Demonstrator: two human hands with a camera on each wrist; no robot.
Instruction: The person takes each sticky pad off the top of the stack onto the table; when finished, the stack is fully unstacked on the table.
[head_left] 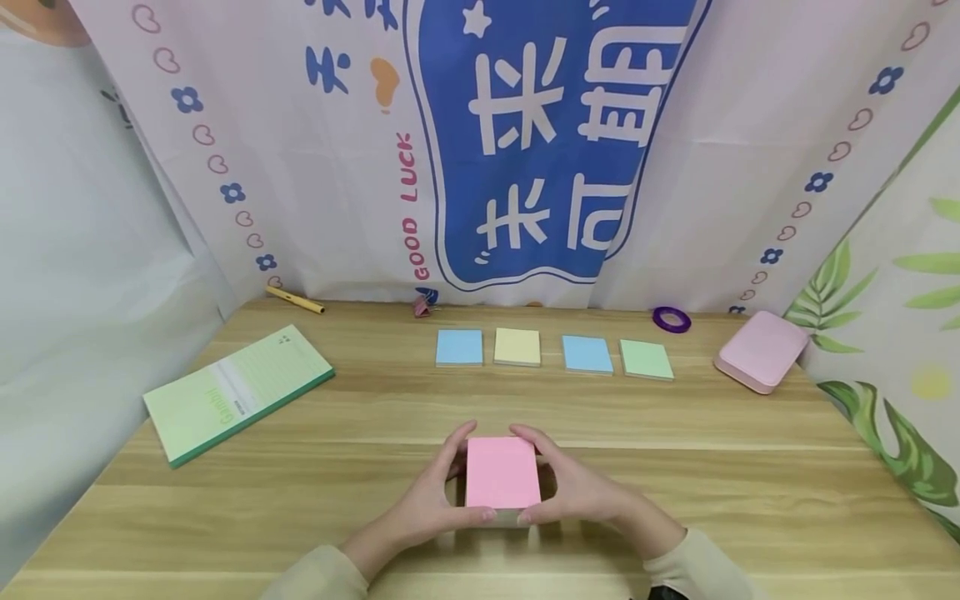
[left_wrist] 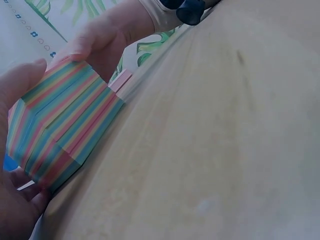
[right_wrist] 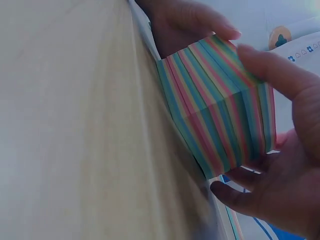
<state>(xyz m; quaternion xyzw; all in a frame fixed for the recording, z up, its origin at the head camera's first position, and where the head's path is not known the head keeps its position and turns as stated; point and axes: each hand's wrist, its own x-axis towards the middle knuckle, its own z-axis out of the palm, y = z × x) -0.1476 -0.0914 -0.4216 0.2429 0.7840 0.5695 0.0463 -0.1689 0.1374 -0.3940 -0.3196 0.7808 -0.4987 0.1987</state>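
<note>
A tall stack of sticky note pads [head_left: 502,472] stands near the front of the wooden table, pink on top. Its sides show coloured stripes of pink, yellow, green and blue in both wrist views, as on the stacked pads [left_wrist: 70,120]. My left hand [head_left: 427,500] holds the stack from the left, thumb at the near side and fingers curving round toward the back. From the right, my right hand [head_left: 585,490] holds it the same way. Both thumbs touch the front face, a little apart. The fingers behind the stack are partly hidden.
Behind the hands lie blue pads [head_left: 460,347], a yellow pad [head_left: 517,347] and a green pad [head_left: 647,359] in a row. A green notebook [head_left: 240,392] and yellow pen [head_left: 295,299] lie left. A pink binder clip [head_left: 422,307], purple tape roll [head_left: 672,328] and pink case [head_left: 762,352] sit farther back.
</note>
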